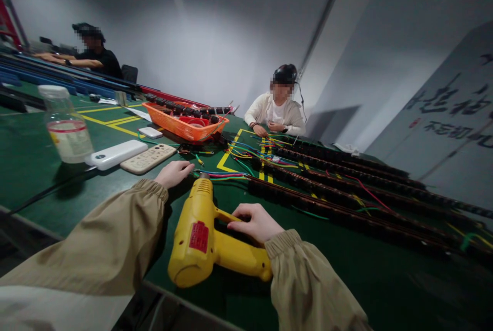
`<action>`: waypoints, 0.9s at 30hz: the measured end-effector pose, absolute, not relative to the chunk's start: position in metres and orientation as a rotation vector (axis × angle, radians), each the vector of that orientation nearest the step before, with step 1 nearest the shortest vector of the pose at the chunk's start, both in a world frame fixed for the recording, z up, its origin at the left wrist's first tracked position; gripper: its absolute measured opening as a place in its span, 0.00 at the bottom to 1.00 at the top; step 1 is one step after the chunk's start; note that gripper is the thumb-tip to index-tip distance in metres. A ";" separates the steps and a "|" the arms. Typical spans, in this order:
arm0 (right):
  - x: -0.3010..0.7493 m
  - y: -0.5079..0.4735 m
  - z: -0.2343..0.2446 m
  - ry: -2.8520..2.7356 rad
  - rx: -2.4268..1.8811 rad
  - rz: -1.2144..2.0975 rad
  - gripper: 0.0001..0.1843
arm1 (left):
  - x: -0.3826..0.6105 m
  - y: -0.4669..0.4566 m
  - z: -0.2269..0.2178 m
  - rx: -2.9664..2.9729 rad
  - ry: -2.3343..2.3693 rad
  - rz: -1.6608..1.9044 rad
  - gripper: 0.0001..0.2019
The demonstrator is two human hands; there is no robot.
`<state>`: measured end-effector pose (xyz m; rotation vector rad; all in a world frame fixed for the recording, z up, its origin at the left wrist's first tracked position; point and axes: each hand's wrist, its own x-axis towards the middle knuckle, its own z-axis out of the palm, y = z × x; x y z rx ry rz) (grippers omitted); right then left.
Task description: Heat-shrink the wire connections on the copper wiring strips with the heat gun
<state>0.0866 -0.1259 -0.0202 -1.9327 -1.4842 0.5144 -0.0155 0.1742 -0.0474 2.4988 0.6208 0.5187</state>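
The heat gun is near the table's close edge, its nose beside some wires. The right hand has its fingers curled around the gun's bar. The left hand is at the wires' tips; I cannot tell if it pinches them. Beyond sits a basket.

The left arm stretched forward to the left hand, while the right arm angled inward, the right hand closer to the body with bent fingers.
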 end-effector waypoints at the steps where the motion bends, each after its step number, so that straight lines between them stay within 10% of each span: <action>1: 0.089 -0.130 -0.019 -1.485 -1.938 0.507 0.11 | -0.015 0.174 -0.048 2.498 0.612 0.517 0.24; 27: 0.119 -0.196 -0.011 -1.533 -2.187 0.218 0.17 | -0.015 0.175 -0.048 2.553 0.649 0.515 0.22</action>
